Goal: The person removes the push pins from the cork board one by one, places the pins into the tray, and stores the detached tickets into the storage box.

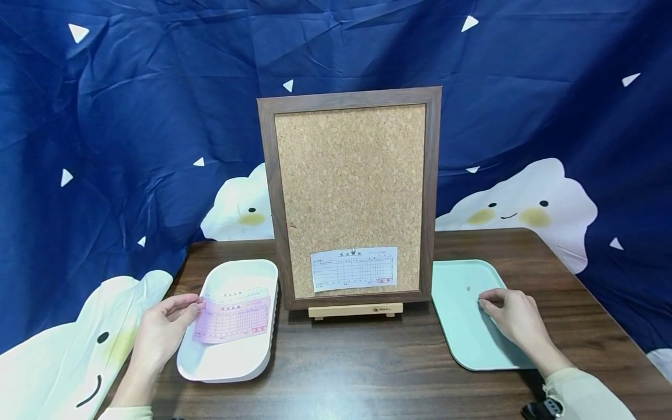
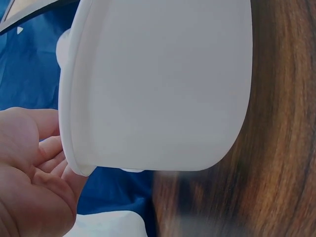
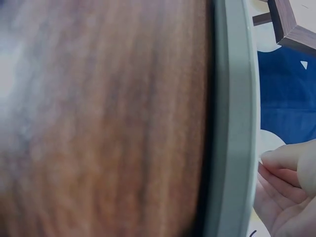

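Observation:
My left hand [image 1: 165, 329] pinches the left edge of a purple printed receipt slip [image 1: 233, 321], held over the white tray [image 1: 231, 364]. Another pale slip [image 1: 254, 293] shows partly behind it. In the left wrist view, the tray's side [image 2: 163, 89] hides the left fingertips. Above the light green tray [image 1: 457, 344], my right hand [image 1: 511, 315] has thumb and forefinger brought together; whether something tiny is between them cannot be made out. Near those fingertips lies a small pin-like thing [image 1: 468, 289]. The green tray's rim [image 3: 237, 118] covers part of the right fingertips in the right wrist view.
A framed cork board [image 1: 352, 181] leans on a small wooden stand [image 1: 355, 311] between the trays. A bluish-white slip [image 1: 354, 274] is fixed low on it by a pushpin [image 1: 353, 252]. The dark wooden table [image 1: 362, 356] extends in front. A blue curtain [image 1: 131, 116] hangs behind.

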Motion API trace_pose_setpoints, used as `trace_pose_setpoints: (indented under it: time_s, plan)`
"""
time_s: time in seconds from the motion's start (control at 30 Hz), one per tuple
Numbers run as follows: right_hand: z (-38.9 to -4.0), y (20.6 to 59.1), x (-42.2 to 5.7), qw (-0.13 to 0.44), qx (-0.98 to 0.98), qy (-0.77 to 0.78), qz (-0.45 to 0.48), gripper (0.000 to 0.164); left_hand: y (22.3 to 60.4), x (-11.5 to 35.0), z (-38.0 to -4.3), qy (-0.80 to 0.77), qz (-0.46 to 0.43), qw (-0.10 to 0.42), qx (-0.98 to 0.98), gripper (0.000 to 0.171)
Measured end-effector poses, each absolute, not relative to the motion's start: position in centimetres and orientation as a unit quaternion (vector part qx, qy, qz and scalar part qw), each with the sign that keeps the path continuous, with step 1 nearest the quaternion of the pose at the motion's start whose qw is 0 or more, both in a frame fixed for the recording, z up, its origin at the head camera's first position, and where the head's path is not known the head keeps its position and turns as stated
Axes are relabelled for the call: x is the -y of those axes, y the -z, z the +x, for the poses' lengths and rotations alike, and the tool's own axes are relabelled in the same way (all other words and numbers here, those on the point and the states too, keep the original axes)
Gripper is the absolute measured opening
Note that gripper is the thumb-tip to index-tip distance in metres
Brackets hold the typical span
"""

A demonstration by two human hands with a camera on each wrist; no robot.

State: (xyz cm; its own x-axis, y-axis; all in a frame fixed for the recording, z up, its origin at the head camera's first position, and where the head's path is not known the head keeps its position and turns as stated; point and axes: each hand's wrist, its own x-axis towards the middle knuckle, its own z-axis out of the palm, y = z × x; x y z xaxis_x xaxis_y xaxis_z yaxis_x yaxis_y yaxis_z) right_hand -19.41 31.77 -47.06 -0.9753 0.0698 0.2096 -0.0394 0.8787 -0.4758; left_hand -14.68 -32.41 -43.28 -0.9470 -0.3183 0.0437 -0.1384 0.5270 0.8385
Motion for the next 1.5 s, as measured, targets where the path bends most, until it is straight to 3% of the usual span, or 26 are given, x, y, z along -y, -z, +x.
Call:
trace_pose_setpoints:
  time_s: [0.53,1.0,1.5]
  plan:
    - [-18.9,46.9,-32.4,0.105,0.955,-0.277,-0.027,0.019,43.3,32.4,-14.5,0.478,0.112,0.123,0.862,0.03]
    - [-18.4,45.0,-31.5,0.171,0.934,-0.313,-0.004,0.026,42.6,31.4,-14.8,0.478,0.061,0.16,0.862,0.027]
    - [-18.4,43.6,-29.2,0.233,0.872,-0.429,0.033,0.02,41.7,29.3,-15.1,0.518,0.024,0.162,0.84,0.024]
